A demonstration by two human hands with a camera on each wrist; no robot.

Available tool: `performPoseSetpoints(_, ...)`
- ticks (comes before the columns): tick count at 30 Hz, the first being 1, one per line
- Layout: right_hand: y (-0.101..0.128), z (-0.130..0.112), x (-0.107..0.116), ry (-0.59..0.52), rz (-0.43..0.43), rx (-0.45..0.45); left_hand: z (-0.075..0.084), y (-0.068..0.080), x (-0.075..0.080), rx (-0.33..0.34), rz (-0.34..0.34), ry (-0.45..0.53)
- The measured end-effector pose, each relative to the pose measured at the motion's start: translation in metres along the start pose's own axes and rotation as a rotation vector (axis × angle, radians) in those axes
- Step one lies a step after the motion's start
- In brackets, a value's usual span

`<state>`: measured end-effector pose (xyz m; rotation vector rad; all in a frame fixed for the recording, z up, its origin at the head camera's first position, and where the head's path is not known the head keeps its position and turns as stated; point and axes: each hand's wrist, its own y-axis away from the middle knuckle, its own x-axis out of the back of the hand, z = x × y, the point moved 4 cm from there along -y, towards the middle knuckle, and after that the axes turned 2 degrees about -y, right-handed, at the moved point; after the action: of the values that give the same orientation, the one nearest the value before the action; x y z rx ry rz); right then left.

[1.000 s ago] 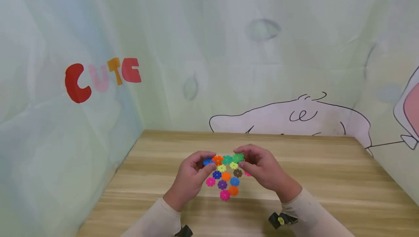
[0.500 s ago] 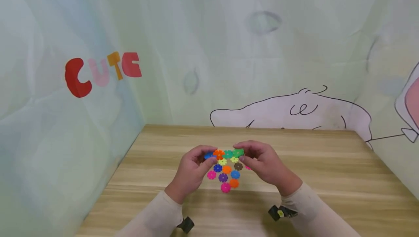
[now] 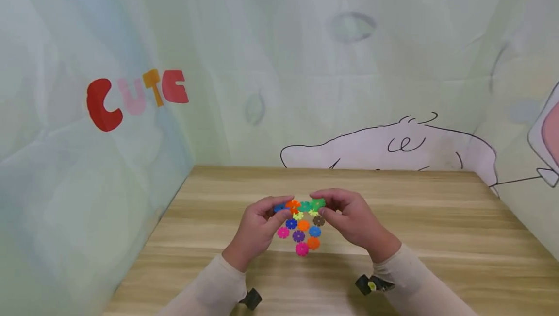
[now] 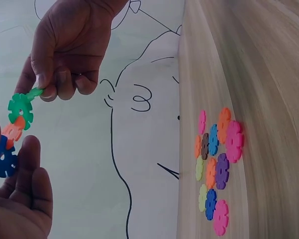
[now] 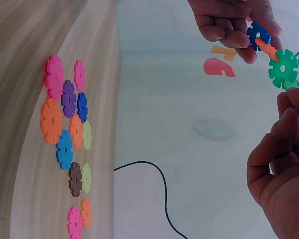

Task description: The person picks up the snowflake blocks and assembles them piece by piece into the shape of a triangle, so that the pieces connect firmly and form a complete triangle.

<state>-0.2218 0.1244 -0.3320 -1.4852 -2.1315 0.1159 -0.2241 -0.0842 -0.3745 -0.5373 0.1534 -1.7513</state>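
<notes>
**Two hands hold a small chain of discs over the bench**

Above the bench (image 3: 428,219), the left hand (image 3: 257,231) and the right hand (image 3: 353,221) hold one chain (image 3: 301,206) of four plastic discs between them. From the head view the chain looks as if it lies among the loose discs (image 3: 303,233). The left wrist view shows it lifted well clear of them: the left thumb and fingers pinch the blue disc (image 4: 2,160) at one end, and the right fingers are clamped on the light green disc (image 4: 35,92) at the other end. An orange disc (image 4: 12,132) and a dark green disc (image 4: 21,108) join them. In the right wrist view the light green disc is almost hidden behind the right fingers (image 5: 288,114). Loose discs lie flat in a tight group on the wood, nearer the person. Behind, a curtain (image 3: 131,97) carries the letters CUTE.
</notes>
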Motion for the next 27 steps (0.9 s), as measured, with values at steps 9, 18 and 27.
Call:
performPoseSetpoints(9,0.003,0.007,-0.004,-0.027,0.022,-0.039,-0.001,0.001,-0.002,0.000,0.024,0.002)
performPoseSetpoints(18,0.007,0.035,-0.005,-0.041,0.045,-0.041,-0.004,0.006,-0.010,0.027,0.036,0.025)
performPoseSetpoints(27,0.006,0.036,-0.005,-0.081,0.059,0.032,0.002,0.003,-0.011,0.037,0.055,0.035)
